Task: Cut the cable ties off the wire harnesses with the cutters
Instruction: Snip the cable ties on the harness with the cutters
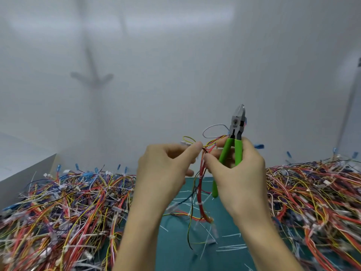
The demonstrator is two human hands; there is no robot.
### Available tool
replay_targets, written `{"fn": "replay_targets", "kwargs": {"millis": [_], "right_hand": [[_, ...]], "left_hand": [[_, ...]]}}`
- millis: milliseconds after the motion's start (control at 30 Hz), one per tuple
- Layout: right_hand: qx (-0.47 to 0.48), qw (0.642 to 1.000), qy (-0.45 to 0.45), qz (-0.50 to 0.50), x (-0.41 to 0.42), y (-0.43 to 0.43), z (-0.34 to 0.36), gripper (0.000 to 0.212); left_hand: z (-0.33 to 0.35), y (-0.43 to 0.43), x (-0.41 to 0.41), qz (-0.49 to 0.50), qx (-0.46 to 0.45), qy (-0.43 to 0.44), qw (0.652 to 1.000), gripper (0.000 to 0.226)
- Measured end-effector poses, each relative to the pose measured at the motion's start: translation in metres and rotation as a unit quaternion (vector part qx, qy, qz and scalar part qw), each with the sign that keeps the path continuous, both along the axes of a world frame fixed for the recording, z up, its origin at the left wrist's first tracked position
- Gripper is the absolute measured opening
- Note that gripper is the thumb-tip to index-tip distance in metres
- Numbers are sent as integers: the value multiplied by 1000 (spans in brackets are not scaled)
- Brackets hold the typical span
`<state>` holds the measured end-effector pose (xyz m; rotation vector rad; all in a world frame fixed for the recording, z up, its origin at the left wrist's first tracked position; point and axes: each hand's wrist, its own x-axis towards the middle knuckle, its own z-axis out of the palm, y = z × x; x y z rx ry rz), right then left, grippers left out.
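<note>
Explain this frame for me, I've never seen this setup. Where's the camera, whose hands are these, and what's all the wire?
There's no robot here. A person works with two bare hands, and the single picture comes from a wide-angle camera worn on their head, looking forward and down. The left hand pinches a wire harness near its top, so its red and yellow wires hang down. The right hand grips the green-handled cutters, blades pointing up and not on a tie. Below lies a green mat scattered with white bits that look like cut cable ties. A left pile and a right pile of harnesses flank it.
</note>
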<state>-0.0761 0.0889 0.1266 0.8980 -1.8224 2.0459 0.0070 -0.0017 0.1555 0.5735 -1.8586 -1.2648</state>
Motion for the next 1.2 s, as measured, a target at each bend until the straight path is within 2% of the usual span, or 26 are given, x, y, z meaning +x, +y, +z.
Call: {"fn": "replay_targets", "kwargs": {"millis": [133,200,333,500,600,767,900,1200], "right_hand": [[32,999,21,35,2,-4,-2,24],[67,996,26,47,-1,-3,-2,23],[109,988,23,110,-5,2,3,15],[197,968,45,150,-5,15,14,52],[279,951,63,120,-8,21,17,65],[341,933,62,101,-11,24,15,55],[363,924,50,111,-13,25,15,56],[388,913,42,115,-14,31,19,57]], "left_hand": [[-6,1,-10,6,69,107,992,16],[-8,-3,-10,-25,85,102,991,14],[-10,-12,-8,-44,37,96,994,12],[-12,-12,-12,-17,-12,123,992,17],[-13,-14,-14,5,-23,136,990,18],[-16,-19,-14,27,-72,111,991,18],[-17,-20,-14,38,-106,96,989,16],[-16,-16,-13,-22,-86,107,990,20]]}}
